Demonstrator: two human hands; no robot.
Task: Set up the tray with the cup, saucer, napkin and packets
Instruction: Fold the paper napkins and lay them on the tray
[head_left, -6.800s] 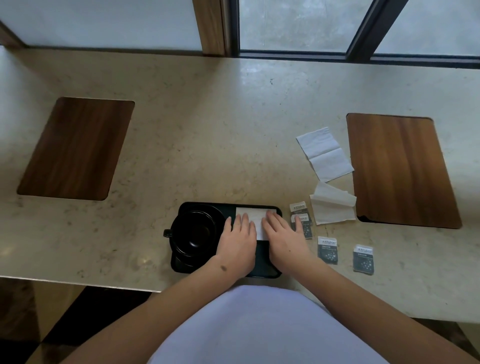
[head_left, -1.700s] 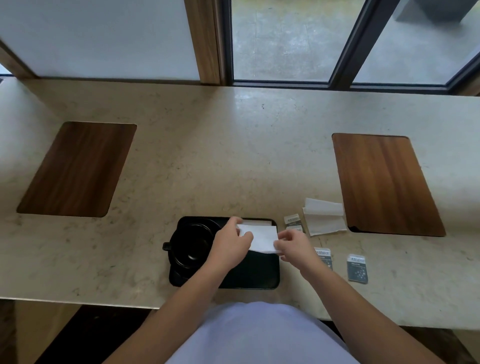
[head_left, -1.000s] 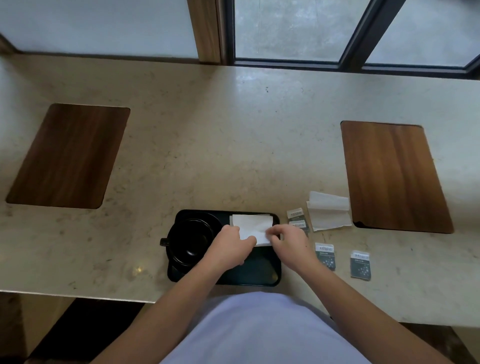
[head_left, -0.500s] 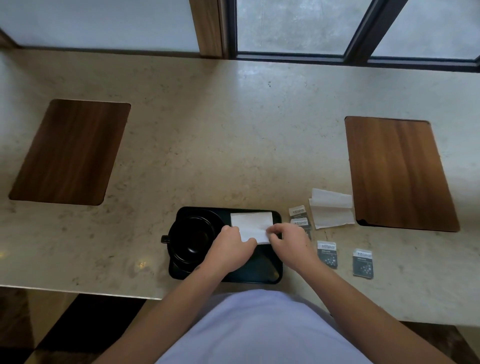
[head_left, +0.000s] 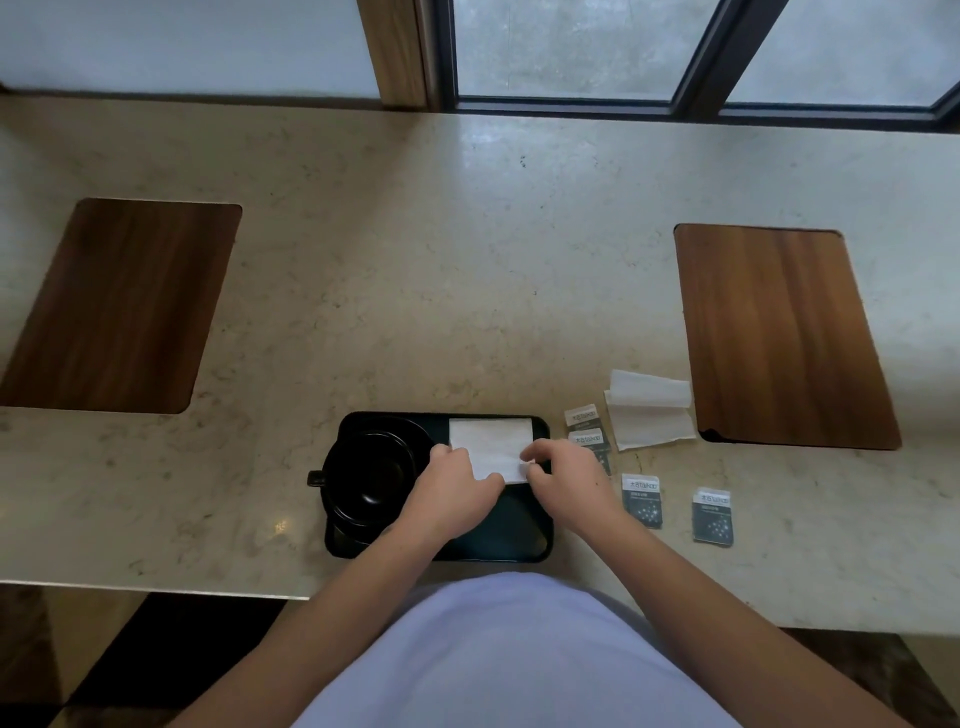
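Observation:
A black tray (head_left: 519, 545) lies at the counter's near edge. On its left half a black cup (head_left: 371, 475) stands on a black saucer (head_left: 337, 512), handle pointing left. A folded white napkin (head_left: 491, 444) lies in the tray's far right part. My left hand (head_left: 454, 496) pinches the napkin's near left edge, and my right hand (head_left: 569, 480) pinches its near right corner. Dark packets lie right of the tray: two stacked (head_left: 584, 423) by its far corner, one (head_left: 642, 500) beside my right wrist, another (head_left: 712, 515) farther right.
A second, loosely folded white napkin (head_left: 649, 410) lies right of the stacked packets. Two wooden inlays are set in the marble counter, one at the left (head_left: 119, 306) and one at the right (head_left: 779, 338). Windows run along the counter's far edge.
Since the lifted napkin 1.7 s ago, both hands have laid it flat in the tray's far right part. Over the last half second the hands barely moved.

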